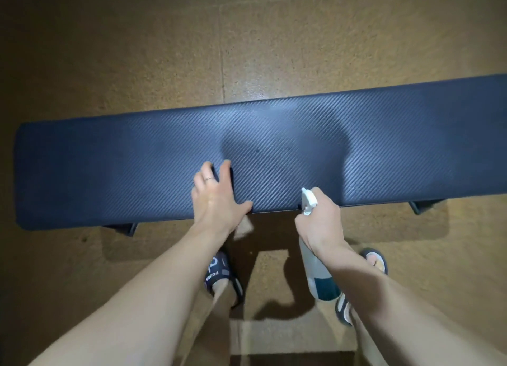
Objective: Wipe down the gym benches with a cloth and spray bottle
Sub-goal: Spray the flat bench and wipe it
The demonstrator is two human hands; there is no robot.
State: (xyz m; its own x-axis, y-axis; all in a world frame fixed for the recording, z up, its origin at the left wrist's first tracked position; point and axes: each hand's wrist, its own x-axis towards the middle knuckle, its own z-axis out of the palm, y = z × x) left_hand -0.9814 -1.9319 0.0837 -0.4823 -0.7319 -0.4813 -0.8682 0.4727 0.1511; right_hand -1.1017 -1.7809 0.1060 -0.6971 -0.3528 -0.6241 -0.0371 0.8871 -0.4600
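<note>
Over the near edge of the bench (pixel 274 151) I find both hands at work. I judge the step in hand to be the spraying: my right hand (pixel 321 223) grips the bottle (pixel 319 275) by its neck, white nozzle (pixel 308 199) aimed forward and down at the pad, bottle body hanging below the wrist over the floor (pixel 137 50). Right fingers are wrapped tight about the neck; whether one rests on the trigger I cannot tell, as the back of the hand hides it. No mist is visible

My left hand (pixel 216 198) lies on the pad near its front edge, just left of centre. Its fingers (pixel 226 171) are loosely spread and slightly curled, thumb out to the right along the edge, palm low to the surface. A ring shows on one finger. I see no cloth under it or anywhere in view; a pale shape beneath the hand, below the bench edge, may be cloth, but that is unconfirmed

The pad shows duller and brighter patches; whether those are wet areas or light and shadow I cannot tell. I rate the task as early on this bench

Next move, in my judgement: squeeze the trigger with the nozzle held over the pad, cover its length left to right, then bring the cloth to the surface. Risk noted: the nozzle sits close to the edge, so spray may fall to the floor by the sandals (pixel 222 278)
</note>
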